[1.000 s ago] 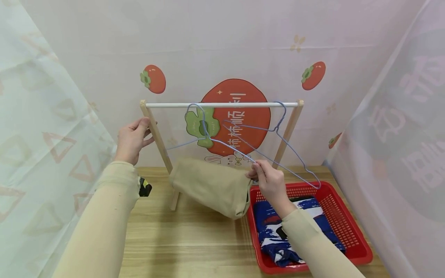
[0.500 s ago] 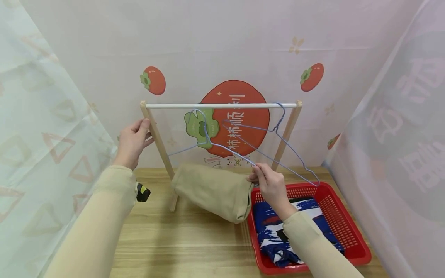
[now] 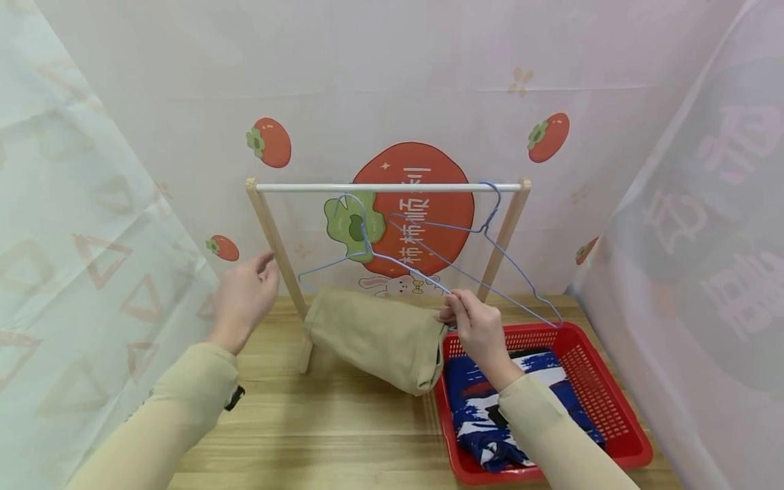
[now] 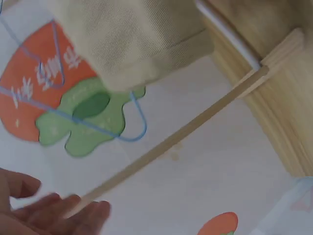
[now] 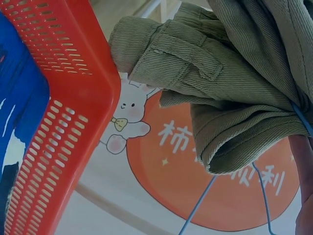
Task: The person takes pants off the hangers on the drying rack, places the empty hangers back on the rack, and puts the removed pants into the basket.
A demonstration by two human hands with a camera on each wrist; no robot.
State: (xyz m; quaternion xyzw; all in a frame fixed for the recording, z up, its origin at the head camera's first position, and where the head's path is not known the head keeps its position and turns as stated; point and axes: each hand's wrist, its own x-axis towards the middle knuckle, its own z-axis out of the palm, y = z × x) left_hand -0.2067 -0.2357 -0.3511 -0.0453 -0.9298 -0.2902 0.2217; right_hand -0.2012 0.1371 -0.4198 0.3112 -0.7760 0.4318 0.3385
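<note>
A pale, creased backdrop (image 3: 392, 68) faces me, printed with a large red fruit (image 3: 450, 204) with white Chinese characters, a cartoon rabbit (image 3: 399, 286) beneath it and smaller red fruits (image 3: 275, 142) around. Whitish patterned sheets (image 3: 92, 204) slope along my left and right. Below me, soft light falls on a wood-grain surface (image 3: 343, 442).

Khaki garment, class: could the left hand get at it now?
Probably yes: the left hand looks free and the khaki garment is close, though in the head view the rack's left post stands between.
</note>
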